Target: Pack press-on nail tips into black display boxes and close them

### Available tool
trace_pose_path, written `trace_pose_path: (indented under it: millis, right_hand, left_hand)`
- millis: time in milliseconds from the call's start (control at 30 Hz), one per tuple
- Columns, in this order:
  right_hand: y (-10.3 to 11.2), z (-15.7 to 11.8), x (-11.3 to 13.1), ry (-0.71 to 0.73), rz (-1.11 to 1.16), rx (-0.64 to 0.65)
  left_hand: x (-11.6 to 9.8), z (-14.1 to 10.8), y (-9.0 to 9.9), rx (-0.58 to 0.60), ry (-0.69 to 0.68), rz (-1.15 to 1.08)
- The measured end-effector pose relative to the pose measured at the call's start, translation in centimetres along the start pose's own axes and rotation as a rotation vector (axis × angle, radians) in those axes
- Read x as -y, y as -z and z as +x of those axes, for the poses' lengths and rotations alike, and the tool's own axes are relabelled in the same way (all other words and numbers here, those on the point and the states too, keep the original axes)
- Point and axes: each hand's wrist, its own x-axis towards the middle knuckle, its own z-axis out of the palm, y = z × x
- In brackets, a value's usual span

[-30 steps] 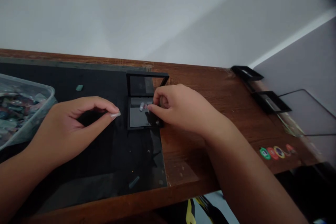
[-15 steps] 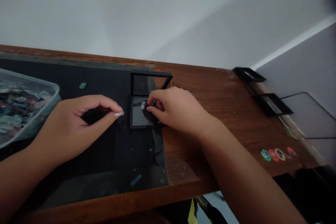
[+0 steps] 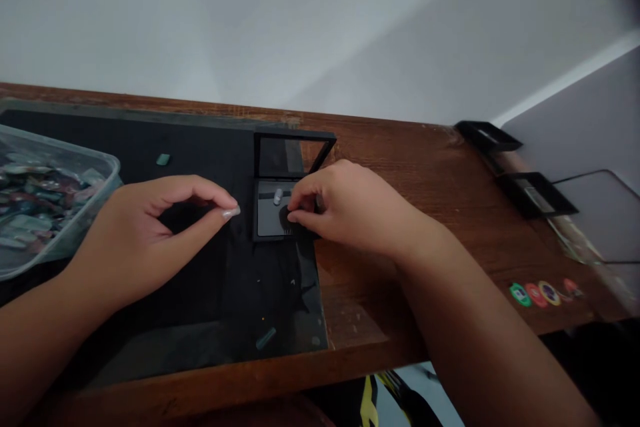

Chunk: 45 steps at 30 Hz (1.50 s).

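My left hand (image 3: 160, 233) hovers over the black mat, thumb and forefinger pinched at a small pale, shiny piece (image 3: 231, 212); whether it is a stone or just a nail I cannot make out. To its right stands a small black case (image 3: 255, 213), its framed see-through lid (image 3: 295, 137) raised. A clear whitish stone (image 3: 278, 197) lies on the case's grey plate (image 3: 270, 220). My right hand (image 3: 345, 210) is over the right part of the case, its thumb and forefinger curled close together. Anything between those fingertips is hidden, as is the case's right side.
A clear plastic tub (image 3: 113, 170) with many mixed stones stands at the left. One green stone (image 3: 163, 159) lies behind my left hand, another (image 3: 266, 338) near the front edge. Black frames (image 3: 537, 195) and round stickers (image 3: 535, 293) are at the right, below the wall.
The whole view has shifted a little, so the table things appear slightly farther right. My right fingers have drawn slightly away from the whitish stone; my left hand keeps its pinch.
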Motion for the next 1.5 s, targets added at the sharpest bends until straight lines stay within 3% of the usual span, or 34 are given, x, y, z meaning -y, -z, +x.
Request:
trace_pose_path:
  millis: [133, 433, 633, 767, 933, 1167, 1500]
  right_hand:
    - [0.0, 0.0, -0.5, -0.025, -0.009, -0.035]
    - [-0.1, 0.2, -0.3, -0.053, -0.039, 0.017]
    - [-0.4, 0.1, -0.4, -0.029, -0.085, -0.043]
    - [-0.4, 0.0, -0.2, -0.01, -0.024, -0.115]
    - [-1.2, 0.1, -0.2, 0.172, 0.232, -0.237]
    - [-3.4, 0.9, 0.1, 0.505, 0.507, -0.241]
    - [-4.3, 1.3, 0.2, 0.558, 0.72, -0.252]
  left_hand:
    - [-0.1, 0.0, -0.2, -0.006, -0.014, -0.005]
    - [-0.3, 0.1, 0.1, 0.004, -0.032, -0.001]
    - [-0.7, 0.1, 0.2, 0.029, 0.025, -0.008]
    - [-0.4, 0.1, 0.2, 0.057, -0.018, -0.034]
    - [0.0, 0.1, -0.1, 0.037, -0.084, -0.077]
    - [-0.1, 0.3, 0.0, 0.05, -0.098, -0.153]
    - [0.2, 0.3, -0.2, 0.09, -0.071, -0.192]
